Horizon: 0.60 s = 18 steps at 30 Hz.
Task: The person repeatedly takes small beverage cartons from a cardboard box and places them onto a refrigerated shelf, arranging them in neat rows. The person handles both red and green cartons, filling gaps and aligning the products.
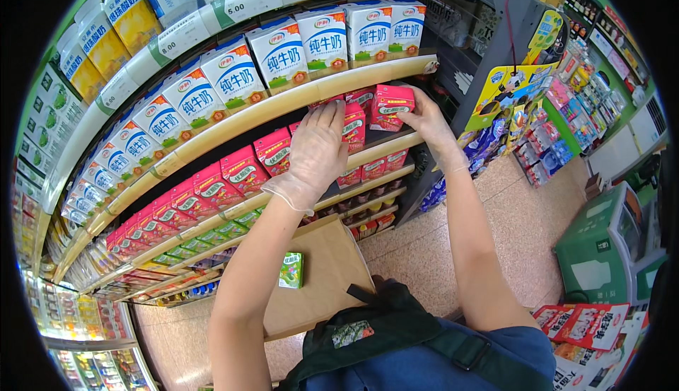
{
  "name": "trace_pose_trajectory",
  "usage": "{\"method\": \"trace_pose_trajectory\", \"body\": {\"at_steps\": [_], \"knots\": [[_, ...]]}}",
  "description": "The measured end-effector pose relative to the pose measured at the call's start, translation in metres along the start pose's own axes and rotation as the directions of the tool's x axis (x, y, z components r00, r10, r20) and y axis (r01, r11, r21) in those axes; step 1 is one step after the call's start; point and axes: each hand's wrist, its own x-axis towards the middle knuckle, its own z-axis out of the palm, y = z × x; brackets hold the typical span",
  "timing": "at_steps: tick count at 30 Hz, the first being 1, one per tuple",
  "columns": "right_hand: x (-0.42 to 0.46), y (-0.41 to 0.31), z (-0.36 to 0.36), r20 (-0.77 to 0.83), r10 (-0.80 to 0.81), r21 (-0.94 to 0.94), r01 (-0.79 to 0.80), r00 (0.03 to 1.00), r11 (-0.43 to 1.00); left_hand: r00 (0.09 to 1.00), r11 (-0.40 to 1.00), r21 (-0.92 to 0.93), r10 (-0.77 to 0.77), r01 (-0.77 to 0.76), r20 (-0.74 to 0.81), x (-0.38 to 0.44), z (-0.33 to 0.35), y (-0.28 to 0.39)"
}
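Observation:
My right hand, in a clear thin glove, grips a pink drink carton by its right side near the right end of a shelf. My left hand, gloved too, has its fingers together over the pink cartons beside it; whether it grips one, I cannot tell. A row of pink cartons runs left along the same shelf. White milk cartons stand on the shelf above. Below my left arm, one green carton lies in a shallow cardboard box.
The shelf's pale front edge curves just above my hands. A dark shelf upright stands to the right, with a yellow display and hanging packets. Green cartons fill a lower shelf. A green bin-like container stands at the right.

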Motion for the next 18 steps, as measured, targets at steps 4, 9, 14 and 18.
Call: {"method": "trace_pose_trajectory", "body": {"at_steps": [4, 9, 14, 18], "knots": [[0.011, 0.004, -0.002, 0.120, 0.045, -0.075, -0.036, 0.992, 0.996, 1.000, 0.999, -0.034, -0.018, 0.017, -0.014, 0.000, 0.000, 0.001], [0.008, 0.011, 0.008, 0.142, 0.185, 0.033, -0.191, 0.972, 0.981, 0.999, 0.999, -0.036, -0.015, 0.014, -0.047, -0.001, -0.001, 0.001], [0.006, 0.019, 0.012, 0.141, 0.220, -0.032, -0.218, 0.965, 0.975, 0.995, 1.000, -0.015, 0.002, -0.003, -0.100, -0.001, -0.002, 0.004], [0.014, 0.031, 0.009, 0.147, 0.196, -0.031, -0.194, 0.969, 0.981, 0.997, 1.000, -0.025, 0.001, -0.003, -0.081, -0.001, -0.002, 0.004]]}}
